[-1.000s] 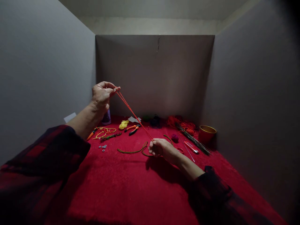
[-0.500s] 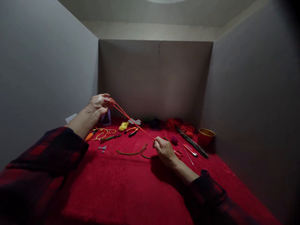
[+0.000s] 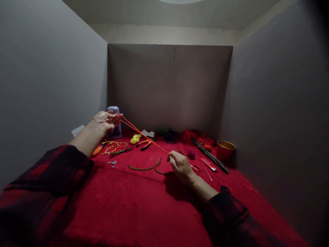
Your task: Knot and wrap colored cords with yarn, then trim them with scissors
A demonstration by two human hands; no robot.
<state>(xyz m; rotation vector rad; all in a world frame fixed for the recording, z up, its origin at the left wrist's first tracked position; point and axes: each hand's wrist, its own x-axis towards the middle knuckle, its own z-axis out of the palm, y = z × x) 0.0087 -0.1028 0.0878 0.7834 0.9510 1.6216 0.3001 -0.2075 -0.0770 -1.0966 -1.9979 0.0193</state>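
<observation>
The left hand pinched the upper end of the thin orange cord, stretched taut above the red velvet tabletop, and the right hand gripped its lower end; an even, gentle pull from both pinches seemed wisest.

Dark red-and-black plaid sleeves — long, loose, to the wrists — bare hands.
</observation>
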